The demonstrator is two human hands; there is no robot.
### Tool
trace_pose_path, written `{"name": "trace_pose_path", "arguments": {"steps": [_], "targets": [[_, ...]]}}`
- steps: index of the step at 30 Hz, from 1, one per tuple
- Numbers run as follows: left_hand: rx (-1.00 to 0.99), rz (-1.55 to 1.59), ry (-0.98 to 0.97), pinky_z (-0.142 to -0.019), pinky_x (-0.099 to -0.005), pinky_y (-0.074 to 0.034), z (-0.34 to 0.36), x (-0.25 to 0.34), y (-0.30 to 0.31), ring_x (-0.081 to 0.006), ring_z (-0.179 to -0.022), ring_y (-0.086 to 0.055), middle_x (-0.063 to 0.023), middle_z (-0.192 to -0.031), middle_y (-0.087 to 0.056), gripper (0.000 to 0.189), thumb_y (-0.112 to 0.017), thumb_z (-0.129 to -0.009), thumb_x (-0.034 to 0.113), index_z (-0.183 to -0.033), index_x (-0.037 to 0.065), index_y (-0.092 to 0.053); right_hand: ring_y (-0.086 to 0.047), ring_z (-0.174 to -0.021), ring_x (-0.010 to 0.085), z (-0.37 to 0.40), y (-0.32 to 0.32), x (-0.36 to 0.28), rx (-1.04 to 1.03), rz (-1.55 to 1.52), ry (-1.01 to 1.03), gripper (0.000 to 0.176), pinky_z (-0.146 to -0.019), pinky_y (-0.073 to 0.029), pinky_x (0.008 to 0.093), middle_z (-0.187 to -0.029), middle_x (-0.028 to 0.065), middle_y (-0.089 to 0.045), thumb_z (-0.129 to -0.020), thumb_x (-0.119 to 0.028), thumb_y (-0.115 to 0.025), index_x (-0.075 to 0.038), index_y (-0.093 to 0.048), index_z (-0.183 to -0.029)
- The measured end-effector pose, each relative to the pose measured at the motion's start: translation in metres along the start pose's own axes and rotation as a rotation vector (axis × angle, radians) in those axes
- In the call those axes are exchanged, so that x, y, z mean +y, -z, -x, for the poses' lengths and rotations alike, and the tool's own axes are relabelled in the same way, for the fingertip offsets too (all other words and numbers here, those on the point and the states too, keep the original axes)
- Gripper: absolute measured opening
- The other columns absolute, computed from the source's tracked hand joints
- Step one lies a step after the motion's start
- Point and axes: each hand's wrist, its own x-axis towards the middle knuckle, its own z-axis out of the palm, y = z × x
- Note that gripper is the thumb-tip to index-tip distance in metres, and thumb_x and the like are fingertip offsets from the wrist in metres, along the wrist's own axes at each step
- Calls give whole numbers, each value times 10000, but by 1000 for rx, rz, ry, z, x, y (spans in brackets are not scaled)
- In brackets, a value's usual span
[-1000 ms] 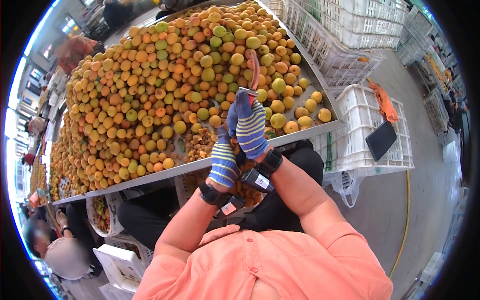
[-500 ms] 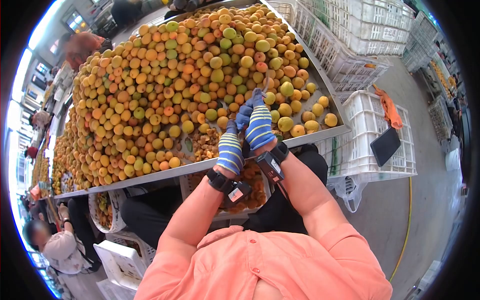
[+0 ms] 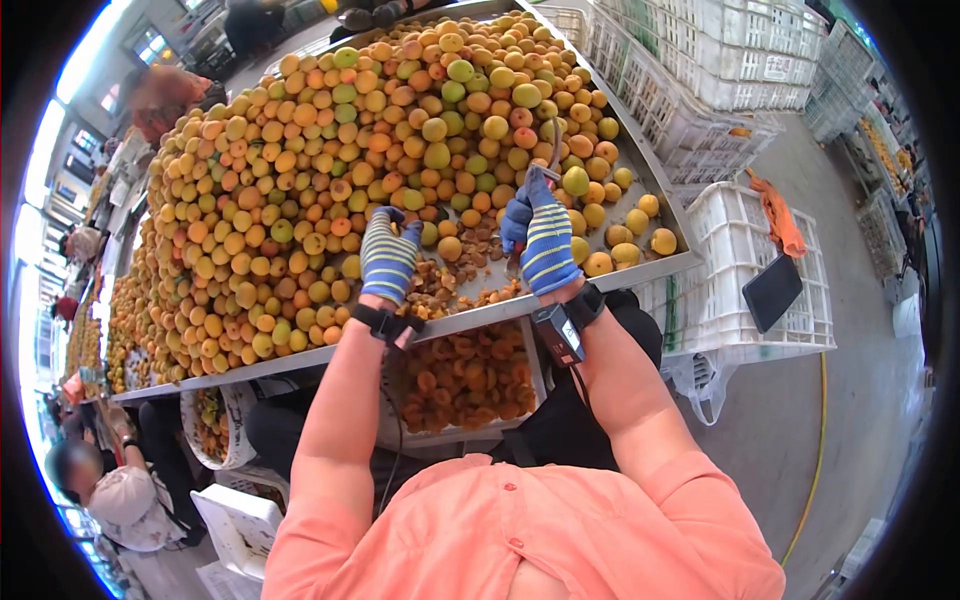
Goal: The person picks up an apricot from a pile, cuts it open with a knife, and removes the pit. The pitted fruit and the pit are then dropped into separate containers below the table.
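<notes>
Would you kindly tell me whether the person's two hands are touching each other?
No, the left hand is apart from the right hand, with fruit visible between them.

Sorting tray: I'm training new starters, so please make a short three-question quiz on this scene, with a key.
1. Which hand holds the tool?
2. True or false: striped gloves cover both the left hand and the right hand.
3. Where is the bin of cut fruit?
A. On top of the stacked crates
B. Below the near edge of the tray
C. In the middle of the fruit heap

Key: 1. The right hand. 2. True. 3. B.
</notes>
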Motion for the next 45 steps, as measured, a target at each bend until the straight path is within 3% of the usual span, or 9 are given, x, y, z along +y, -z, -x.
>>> {"name": "trace_pose_path", "arguments": {"steps": [13,19,22,25,31,34,36,38,45], "targets": [[-257,-533,-55,-795,-424,-491,-10,-13,-4,-367,-909,-607,-223,-960,-623,327,-725,-740,187,-967,1,-580,-294,-377,46,7,-10,6,9,337,14,358,-332,-287,225,-517,-84,-290,-927,-443,-538,-179,-441,-706],[-106,-139,-198,-769,-389,-494,20,24,20,-366,-892,-612,-202,-932,-639,315,-727,-746,107,-1006,28,-567,-279,-398,34,10,-11,8,12,287,24,387,-360,-244,206,-528,-87,-286,-919,-482,-531,-165,-440,-717],[-387,393,-268,-740,-247,-482,69,29,30,-89,-821,-569,-32,-845,-628,152,-630,-838,44,-985,19,-600,-261,-406,22,8,-10,5,-6,199,60,399,-360,-212,199,-539,-85,-294,-917,-489,-525,-151,-444,-721],[-888,646,128,-789,-229,-468,126,41,50,-78,-836,-556,8,-891,-607,184,-639,-849,102,-1018,34,-610,-268,-408,23,9,-7,9,-66,290,57,425,-354,-224,199,-545,-81,-302,-924,-525,-478,-134,-468,-756],[-860,815,777,-699,-271,-494,159,-34,26,-115,-793,-587,-51,-874,-635,350,-706,-829,256,-959,-48,-591,-325,-381,23,20,-12,22,-34,479,50,411,-319,-248,196,-539,-68,-361,-940,-508,-457,-132,-481,-778],[-804,-26,431,-675,-297,-501,148,-19,47,-152,-756,-607,-122,-850,-656,448,-691,-839,322,-937,-101,-581,-323,-382,26,20,-13,23,-50,492,47,392,-321,-250,197,-536,-73,-361,-943,-488,-468,-130,-483,-782],[-725,92,32,-629,-286,-497,146,-45,53,-152,-683,-607,-112,-808,-667,414,-637,-871,332,-1024,-52,-615,-323,-395,24,23,-16,21,-47,517,39,356,-334,-249,200,-540,-78,-369,-951,-448,-478,-131,-483,-789],[-828,404,504,-614,-276,-489,113,-5,88,-153,-708,-625,-115,-892,-676,418,-641,-860,325,-1055,-43,-609,-320,-402,22,27,-18,22,-46,570,45,344,-343,-248,200,-543,-80,-371,-954,-437,-477,-133,-482,-792],[-238,-168,-122,-703,-296,-504,14,-57,74,-205,-815,-635,-134,-975,-663,316,-591,-839,20,-1150,69,-612,-393,-474,48,12,-1,43,-37,935,306,348,-417,-299,216,-579,-43,-438,-954,-400,-499,-89,-527,-802]]}}
